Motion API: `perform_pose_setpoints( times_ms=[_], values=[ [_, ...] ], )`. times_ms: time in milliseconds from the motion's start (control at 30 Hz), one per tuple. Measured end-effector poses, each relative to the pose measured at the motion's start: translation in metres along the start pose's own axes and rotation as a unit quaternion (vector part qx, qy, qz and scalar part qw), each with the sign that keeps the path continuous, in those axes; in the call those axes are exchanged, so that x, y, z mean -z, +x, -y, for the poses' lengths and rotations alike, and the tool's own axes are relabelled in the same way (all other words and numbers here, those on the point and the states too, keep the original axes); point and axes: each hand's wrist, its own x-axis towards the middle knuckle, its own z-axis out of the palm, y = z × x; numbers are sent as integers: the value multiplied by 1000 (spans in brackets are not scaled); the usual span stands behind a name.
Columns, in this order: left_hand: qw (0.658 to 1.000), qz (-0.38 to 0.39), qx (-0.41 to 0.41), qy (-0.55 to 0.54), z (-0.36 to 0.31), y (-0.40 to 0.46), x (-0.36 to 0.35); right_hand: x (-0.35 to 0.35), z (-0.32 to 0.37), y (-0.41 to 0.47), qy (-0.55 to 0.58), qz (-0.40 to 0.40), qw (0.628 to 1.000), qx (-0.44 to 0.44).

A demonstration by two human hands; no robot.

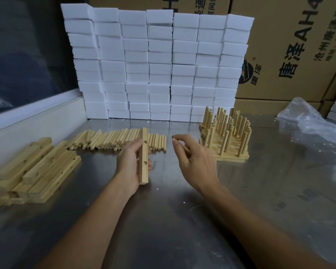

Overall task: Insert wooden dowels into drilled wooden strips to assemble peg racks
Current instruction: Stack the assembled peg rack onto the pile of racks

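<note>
My left hand [131,162] grips a drilled wooden strip [143,155], held lengthwise away from me above the metal table, with its holes facing right. My right hand [192,158] hovers just to the right of the strip and pinches a dowel [177,142] whose pale end points toward it. The dowel's shaft is mostly hidden by the fingers. A row of loose dowels [116,141] lies on the table behind my hands. A pile of drilled strips [35,167] sits at the left. Finished peg racks [226,136] with upright dowels stand at the right.
A wall of stacked white foam blocks [157,63] stands at the back of the steel table [173,220]. Cardboard boxes [291,45] rise behind on the right. Crumpled clear plastic [309,121] lies at the far right. A raised white ledge [27,121] borders the left.
</note>
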Motion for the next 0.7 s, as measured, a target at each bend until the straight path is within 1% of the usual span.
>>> perform_pose_setpoints(
  times_ms=[167,333,433,467,600,700],
  values=[
    [1000,20,-16,7,0,-2,-3,0,1,-4,16,27,999,-6],
    [999,34,-19,24,1,-4,-4,-3,-2,-2,85,-1,996,-4],
    [999,33,-19,23,1,-4,-5,-4,-2,1,62,-19,998,-24],
    [999,32,-19,22,1,-4,-5,-3,-1,2,69,-21,997,-38],
    [999,33,-20,19,0,-4,-5,1,1,5,187,-26,976,-112],
    [999,36,-19,17,0,-4,-4,0,0,4,234,-21,950,-204]
  ],
)
